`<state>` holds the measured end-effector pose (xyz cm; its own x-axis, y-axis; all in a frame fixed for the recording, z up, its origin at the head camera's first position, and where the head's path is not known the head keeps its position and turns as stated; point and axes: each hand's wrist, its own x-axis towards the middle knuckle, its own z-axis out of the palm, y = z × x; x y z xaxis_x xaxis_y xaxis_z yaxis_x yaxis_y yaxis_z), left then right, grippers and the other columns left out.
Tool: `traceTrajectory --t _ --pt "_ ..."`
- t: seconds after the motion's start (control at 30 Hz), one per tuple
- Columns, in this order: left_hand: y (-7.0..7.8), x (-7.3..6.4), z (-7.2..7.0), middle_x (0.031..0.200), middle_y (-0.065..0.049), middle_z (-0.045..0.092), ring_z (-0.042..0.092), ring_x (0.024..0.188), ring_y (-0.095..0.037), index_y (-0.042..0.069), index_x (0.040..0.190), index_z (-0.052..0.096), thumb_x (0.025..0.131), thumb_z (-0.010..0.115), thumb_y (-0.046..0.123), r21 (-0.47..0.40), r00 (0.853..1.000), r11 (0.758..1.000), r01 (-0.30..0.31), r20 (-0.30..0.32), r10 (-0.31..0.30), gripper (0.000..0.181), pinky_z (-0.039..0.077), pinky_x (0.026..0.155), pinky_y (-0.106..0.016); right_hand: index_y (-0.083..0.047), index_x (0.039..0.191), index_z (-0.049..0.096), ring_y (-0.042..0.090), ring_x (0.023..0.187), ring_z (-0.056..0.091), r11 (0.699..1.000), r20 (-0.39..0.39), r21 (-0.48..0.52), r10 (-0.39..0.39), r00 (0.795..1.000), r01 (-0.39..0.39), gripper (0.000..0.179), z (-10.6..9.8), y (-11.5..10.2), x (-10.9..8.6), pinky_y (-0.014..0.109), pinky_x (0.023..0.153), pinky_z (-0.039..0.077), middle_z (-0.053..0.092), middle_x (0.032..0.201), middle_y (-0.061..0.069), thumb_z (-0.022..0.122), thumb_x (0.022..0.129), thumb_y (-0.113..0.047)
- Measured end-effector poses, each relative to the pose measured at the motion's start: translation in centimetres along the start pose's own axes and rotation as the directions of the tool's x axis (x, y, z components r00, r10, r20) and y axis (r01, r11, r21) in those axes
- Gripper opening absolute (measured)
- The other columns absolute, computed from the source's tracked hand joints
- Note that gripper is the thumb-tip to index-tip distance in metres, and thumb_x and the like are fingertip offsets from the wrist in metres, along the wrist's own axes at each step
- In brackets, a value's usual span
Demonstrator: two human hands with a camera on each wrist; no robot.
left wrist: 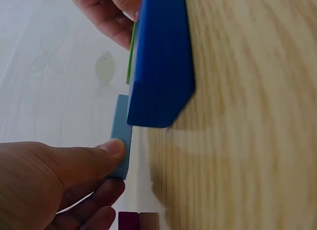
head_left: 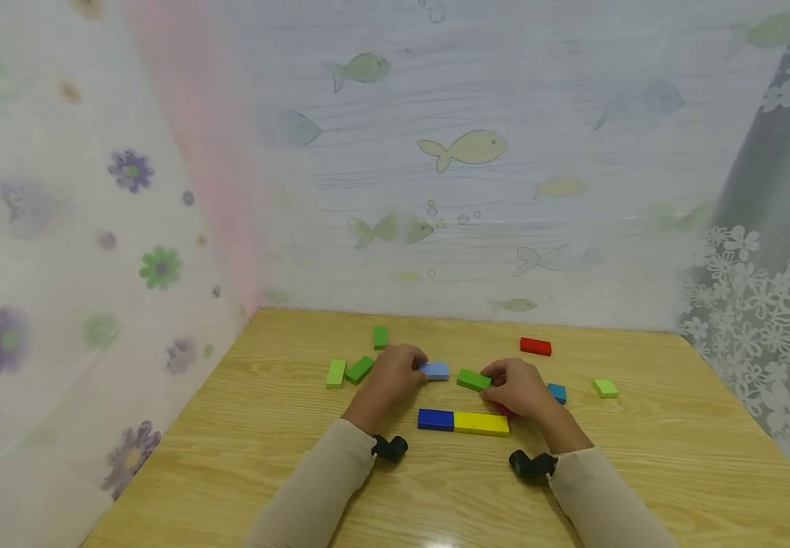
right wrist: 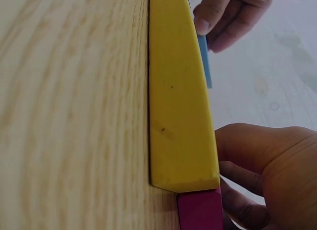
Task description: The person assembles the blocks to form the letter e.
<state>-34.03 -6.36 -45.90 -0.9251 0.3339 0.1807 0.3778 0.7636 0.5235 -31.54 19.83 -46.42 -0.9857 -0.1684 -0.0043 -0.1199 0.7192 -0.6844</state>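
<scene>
My left hand (head_left: pixel 393 374) pinches a light blue block (head_left: pixel 437 371) at its left end; in the left wrist view the thumb lies on the face of that block (left wrist: pixel 120 128). To the right, my right hand (head_left: pixel 520 388) grips the right end of a green block (head_left: pixel 472 380). A gap separates the two held blocks. Nearer to me, a dark blue block (head_left: pixel 435 419) and a longer yellow block (head_left: pixel 481 423) lie end to end in a row. Partly covered by the right hand is a magenta block (right wrist: pixel 200 211), just behind the yellow one.
Left of the left hand lie a light green block (head_left: pixel 336 374) and two green blocks (head_left: pixel 359 370). Toward the back right is a red block (head_left: pixel 535 346). A blue block (head_left: pixel 556 393) sits beside the right hand, with a light green block (head_left: pixel 605 388) farther right. Patterned curtains border the wooden table (head_left: pixel 230 472).
</scene>
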Motion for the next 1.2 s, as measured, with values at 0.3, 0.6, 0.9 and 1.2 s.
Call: traceTrajectory --t 0.3,0.6,0.9,1.2 --pt "0.62 0.25 0.44 0.114 -0.003 0.077 0.071 0.107 -0.020 0.012 0.120 0.078 0.092 0.080 0.015 0.069 1.000 0.998 0.011 0.015 -0.012 0.028 0.058 0.093 -0.038 -0.008 0.117 0.076 0.017 0.093 0.066 1.000 -0.007 0.003 0.006 1.000 -0.006 0.033 0.17 0.13 -0.07 0.039 0.085 0.059 0.074 0.103 0.004 0.084 0.085 -0.017" --pt "0.77 0.42 0.47 0.114 -0.002 0.077 0.071 0.107 -0.020 0.013 0.120 0.078 0.091 0.080 0.015 0.084 1.000 0.996 0.010 0.023 -0.012 0.029 0.059 0.092 -0.038 -0.008 0.117 0.076 0.018 0.093 0.066 1.000 -0.004 0.018 0.011 1.000 -0.011 0.033 0.31 -0.13 -0.17 0.037 0.084 0.059 0.073 0.103 0.005 0.084 0.085 -0.016" --pt "0.82 0.51 0.60 0.111 -0.003 0.078 0.072 0.104 -0.019 0.012 0.118 0.079 0.090 0.082 0.017 0.086 0.999 0.996 0.004 0.036 -0.008 0.029 0.059 0.088 -0.037 -0.008 0.117 0.076 0.018 0.092 0.066 1.000 -0.006 0.019 0.004 1.000 -0.004 0.034 0.21 -0.02 -0.16 0.037 0.083 0.060 0.074 0.102 0.005 0.084 0.085 -0.017" --pt "0.74 0.66 0.69 0.111 -0.003 0.078 0.072 0.104 -0.019 0.012 0.118 0.079 0.089 0.082 0.016 0.083 1.000 0.996 -0.018 0.021 0.016 0.029 0.059 0.088 -0.036 -0.008 0.116 0.076 0.019 0.093 0.066 1.000 -0.009 0.023 0.002 1.000 -0.002 0.033 0.13 0.07 -0.06 0.037 0.083 0.060 0.074 0.102 0.006 0.084 0.085 -0.017"
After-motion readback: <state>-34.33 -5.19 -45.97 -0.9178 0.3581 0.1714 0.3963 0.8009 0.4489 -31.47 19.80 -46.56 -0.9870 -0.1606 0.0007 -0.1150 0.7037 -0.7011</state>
